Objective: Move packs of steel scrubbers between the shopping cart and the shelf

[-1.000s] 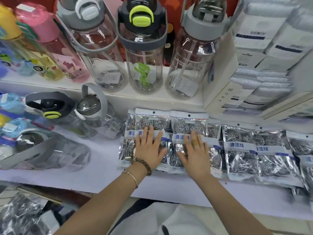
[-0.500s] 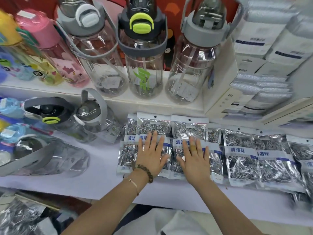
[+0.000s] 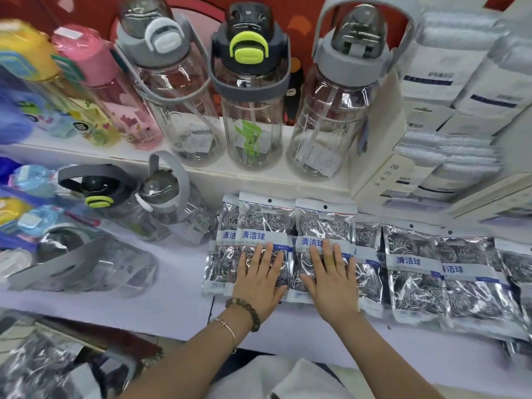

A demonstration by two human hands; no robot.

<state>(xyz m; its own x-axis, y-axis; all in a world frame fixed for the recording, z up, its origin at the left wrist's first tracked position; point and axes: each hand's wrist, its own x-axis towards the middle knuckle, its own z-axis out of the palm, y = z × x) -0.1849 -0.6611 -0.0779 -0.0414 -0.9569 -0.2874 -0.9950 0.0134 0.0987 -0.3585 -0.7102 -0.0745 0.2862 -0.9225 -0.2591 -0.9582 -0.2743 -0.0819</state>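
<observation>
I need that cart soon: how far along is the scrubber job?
Done: a row of packs lies on the shelf. In hand: the left hand and right hand press flat on the leftmost stacks. Left: blurry silvery packs at lower left, likely yet to move.

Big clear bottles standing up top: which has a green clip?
The middle bottle, with the dark lid. The left bottle and right bottle have pale grey lids, no green.
</observation>
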